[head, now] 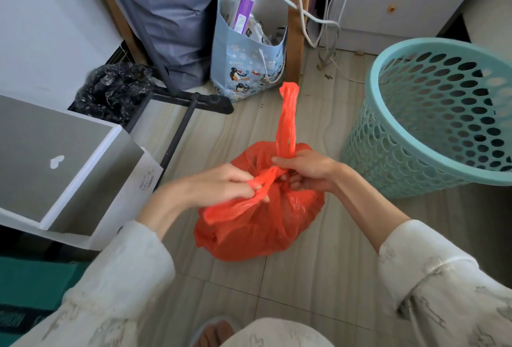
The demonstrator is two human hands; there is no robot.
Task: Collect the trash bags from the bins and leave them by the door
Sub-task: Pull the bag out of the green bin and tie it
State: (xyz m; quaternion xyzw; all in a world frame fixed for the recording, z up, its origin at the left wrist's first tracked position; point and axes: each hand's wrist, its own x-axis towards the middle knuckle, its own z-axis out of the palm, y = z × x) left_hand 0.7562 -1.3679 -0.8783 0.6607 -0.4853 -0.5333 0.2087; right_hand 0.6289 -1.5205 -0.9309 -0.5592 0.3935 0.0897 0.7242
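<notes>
Seemingly mid-knot: a full red bag [257, 224] sits on the floor beside an empty teal bin [432, 124]. Left hand [221, 185] pinches one handle strip; right hand [307, 172] grips the upright one. Next, likely cinch tight, then carry doorward.

The trash bag [257, 224] was bright orange-red, the basket [432, 113] pale turquoise and pierced all over with round holes, the gift bag [246, 69] light blue with penguin cartoons and snowflakes, the crumpled plastic bag [113, 91] glossy black, the sleeves [432, 271] cream with faint grey figures, and the floor tiles [318, 277] beige.
</notes>
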